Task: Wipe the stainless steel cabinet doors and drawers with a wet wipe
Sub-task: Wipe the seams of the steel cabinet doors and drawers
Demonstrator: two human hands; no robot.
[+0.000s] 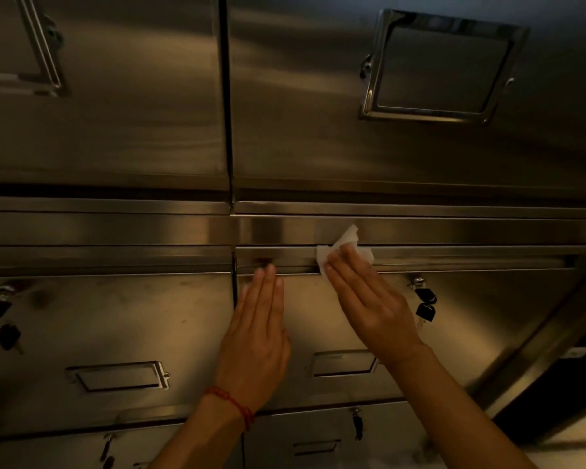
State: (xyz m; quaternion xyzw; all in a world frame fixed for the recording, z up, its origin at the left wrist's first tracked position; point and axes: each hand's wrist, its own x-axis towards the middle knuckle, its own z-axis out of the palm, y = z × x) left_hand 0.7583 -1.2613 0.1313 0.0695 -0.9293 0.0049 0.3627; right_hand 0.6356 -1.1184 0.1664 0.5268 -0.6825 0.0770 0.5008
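A white wet wipe (344,243) lies against the top rail of the right-hand steel drawer (481,319). My right hand (369,302) presses it there with straight fingers, and the wipe sticks out above and left of the fingertips. My left hand (259,319) rests flat on the same drawer front at its left edge, fingers straight and pointing up, a red cord round the wrist. Above the rail are two stainless steel cabinet doors (115,113), the right door (301,113) bearing a chrome label frame (437,66).
Keys (425,304) hang from the lock on the right drawer, and more keys (0,319) from the left drawer (99,316). Label holders (115,375) sit on the drawer fronts. Lower drawers (318,441) show below. The cabinet's right edge meets a dark gap (572,384).
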